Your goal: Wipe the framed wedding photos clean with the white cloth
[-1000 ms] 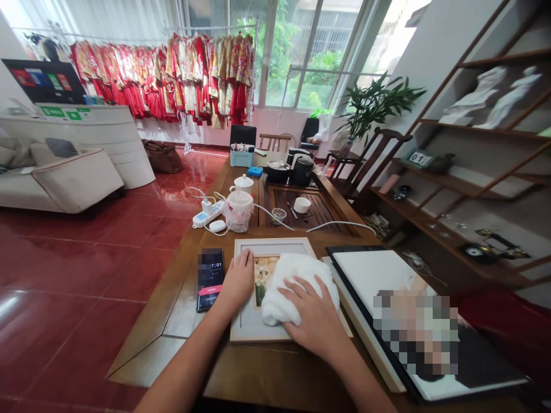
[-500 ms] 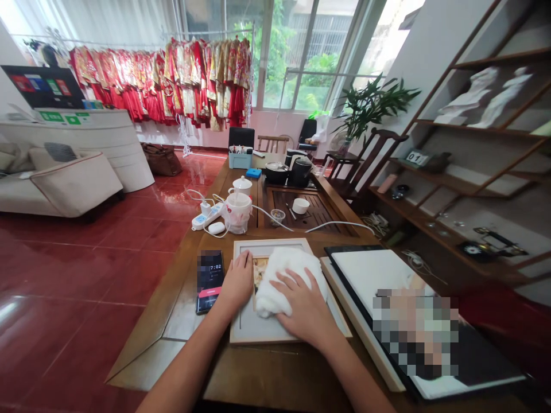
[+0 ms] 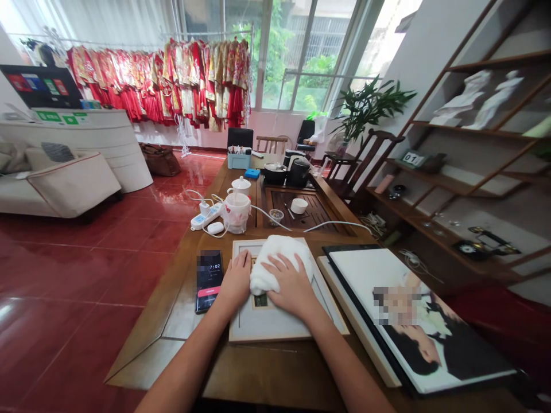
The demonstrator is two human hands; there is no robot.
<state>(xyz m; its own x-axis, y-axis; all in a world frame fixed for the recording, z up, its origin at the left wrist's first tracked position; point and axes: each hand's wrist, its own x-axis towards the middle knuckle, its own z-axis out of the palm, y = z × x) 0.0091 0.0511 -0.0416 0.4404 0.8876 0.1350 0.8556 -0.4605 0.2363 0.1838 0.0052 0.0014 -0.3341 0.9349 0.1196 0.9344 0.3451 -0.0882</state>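
Note:
A light wooden picture frame [image 3: 279, 337] lies flat on the table, with a pale mat around a small picture [image 3: 260, 300]. My left hand [image 3: 236, 278] rests on the frame's left side, its fingers stretched forward and lying flat. A thick, fluffy white cloth [image 3: 282, 245] covers the upper middle of the frame and most of the small picture. My right hand [image 3: 293, 288] grips the cloth from above, fingers bent over it and thumb at its lower edge. Left of the frame, a phone [image 3: 209, 281] lies with its lit screen showing 7:02.
Large photo panels [image 3: 370, 269] are stacked right of the frame. Beyond it stand a white mug [image 3: 236, 213], a power strip [image 3: 206, 217], a white cable [image 3: 340, 223], a small cup [image 3: 299, 206] and a tea tray [image 3: 310, 221]. Wooden shelves [image 3: 465, 183] rise at the right.
My right hand and the white cloth have moved up and slightly left across the frame, uncovering its lower part. My left hand stays in place.

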